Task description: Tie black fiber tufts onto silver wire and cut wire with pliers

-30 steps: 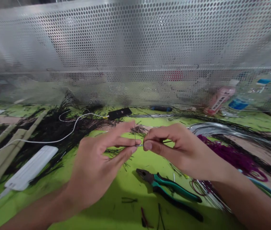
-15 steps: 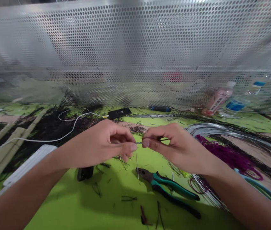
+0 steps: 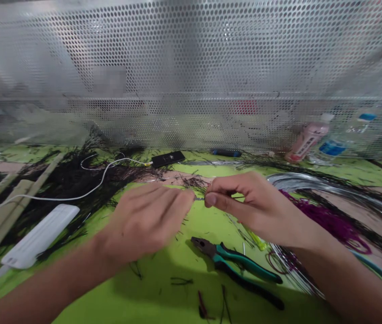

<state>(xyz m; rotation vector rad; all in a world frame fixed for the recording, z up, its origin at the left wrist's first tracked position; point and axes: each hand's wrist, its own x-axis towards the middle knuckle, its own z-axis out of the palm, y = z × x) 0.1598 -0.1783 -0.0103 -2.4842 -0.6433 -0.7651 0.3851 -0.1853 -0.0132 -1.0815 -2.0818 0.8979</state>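
My right hand (image 3: 248, 204) pinches a thin metal wire (image 3: 200, 198) between thumb and forefinger, just above the green tabletop. My left hand (image 3: 146, 220) is smeared by motion; its fingertips meet the same wire from the left, and I cannot make out how its fingers are set. Green-handled pliers (image 3: 234, 263) lie on the table below and between the hands.
A perforated metal screen (image 3: 191, 67) walls off the back. Black bristle strands (image 3: 69, 180), a white cable (image 3: 89, 184), a white power bank (image 3: 38, 236) and a black phone (image 3: 168, 158) lie left. A silver wire coil (image 3: 312, 182), purple strands (image 3: 325, 220) and bottles (image 3: 308, 137) are right.
My left hand has rolled over from a fingers-curled pinch to a back-up, blurred pose at the wire. The loose wire end that hung down is no longer seen. The right hand stays put.
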